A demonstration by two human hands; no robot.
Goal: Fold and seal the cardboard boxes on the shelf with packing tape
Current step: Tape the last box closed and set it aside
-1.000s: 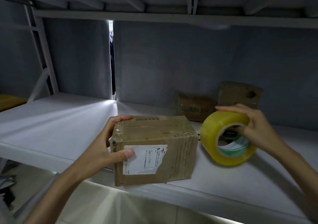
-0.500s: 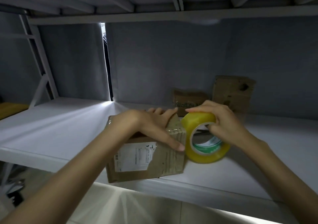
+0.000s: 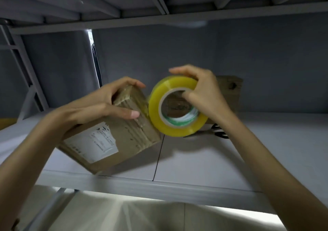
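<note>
Over the shelf (image 3: 195, 159) edge, your left hand (image 3: 99, 104) is clamping the tilted box (image 3: 113, 134) while your right hand (image 3: 204, 95) is hooking fingers through the tape roll (image 3: 175, 106); tape pulled now is likely sticking crooked, since the box is balancing on one corner.

back box (image 3: 229, 88) half hidden, label print (image 3: 99, 140) unreadable

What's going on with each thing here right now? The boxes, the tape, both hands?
Front box: closed, tilted on one edge, old tape across its top, white label facing the camera.
Tape roll: lifted off the shelf, held beside the front box's upper corner.
Left hand: gripping the front box from above.
Right hand: holding the tape roll, fingers through its core.
Back box: upright against the wall, mostly hidden.
Shelf: bears the boxes.
</note>
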